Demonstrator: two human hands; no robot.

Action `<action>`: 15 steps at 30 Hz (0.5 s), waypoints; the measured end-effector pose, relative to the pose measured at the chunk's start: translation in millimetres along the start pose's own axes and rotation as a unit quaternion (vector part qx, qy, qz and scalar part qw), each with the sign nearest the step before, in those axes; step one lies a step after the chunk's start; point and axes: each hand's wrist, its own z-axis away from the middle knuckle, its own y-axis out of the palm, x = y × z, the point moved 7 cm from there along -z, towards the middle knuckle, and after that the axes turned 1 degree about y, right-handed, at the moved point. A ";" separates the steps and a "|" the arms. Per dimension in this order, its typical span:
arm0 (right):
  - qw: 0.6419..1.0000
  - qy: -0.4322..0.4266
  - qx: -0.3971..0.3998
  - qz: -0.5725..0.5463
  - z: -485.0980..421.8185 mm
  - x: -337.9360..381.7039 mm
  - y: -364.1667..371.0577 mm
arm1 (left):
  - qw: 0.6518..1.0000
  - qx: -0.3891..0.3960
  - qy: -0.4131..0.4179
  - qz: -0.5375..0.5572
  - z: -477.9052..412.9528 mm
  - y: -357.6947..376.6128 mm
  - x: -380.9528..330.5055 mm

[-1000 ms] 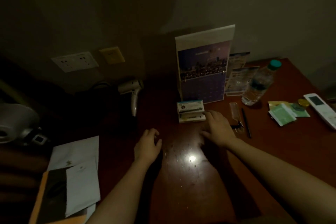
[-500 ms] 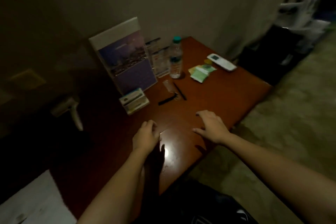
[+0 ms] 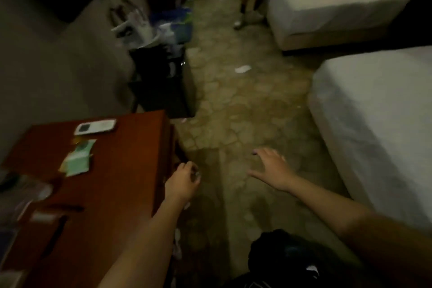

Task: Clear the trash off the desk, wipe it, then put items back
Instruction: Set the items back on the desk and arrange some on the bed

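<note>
Left hand (image 3: 183, 181) is seen curled just past the desk (image 3: 131, 170) edge; whether anything is held can't be told, too blurred. Right hand (image 3: 272, 169) is spread, nothing held, over the floor (image 3: 233, 112). Remote (image 3: 95, 127) and green packets (image 3: 78, 161) are seen on the desk.

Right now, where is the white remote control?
In the head view, the white remote control lies at the far end of the desk, on the left, just beyond the green packets and near the wall.

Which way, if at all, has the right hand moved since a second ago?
Yes. The right hand has left the desk, where it rested, and now hovers past the desk's edge over the floor, toward the bed.
</note>
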 end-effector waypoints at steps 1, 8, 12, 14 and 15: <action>0.999 0.029 -0.013 -0.005 0.5 -30.3 -13.5 | 1.000 0.003 0.017 -0.004 -22.6 6.8 -27.3; 0.976 0.192 -0.078 -0.073 18.0 -220.4 -97.3 | 0.984 0.094 0.150 -0.010 -140.2 83.2 -237.8; 0.945 0.282 -0.092 -0.135 45.6 -310.1 -119.6 | 0.958 0.154 0.241 -0.002 -179.1 131.3 -348.7; 0.925 0.323 -0.117 -0.162 56.6 -343.1 -124.0 | 0.945 0.174 0.277 -0.008 -200.2 152.6 -391.6; 0.914 0.349 -0.125 -0.167 62.5 -358.7 -123.7 | 0.937 0.186 0.295 -0.014 -210.4 164.9 -410.0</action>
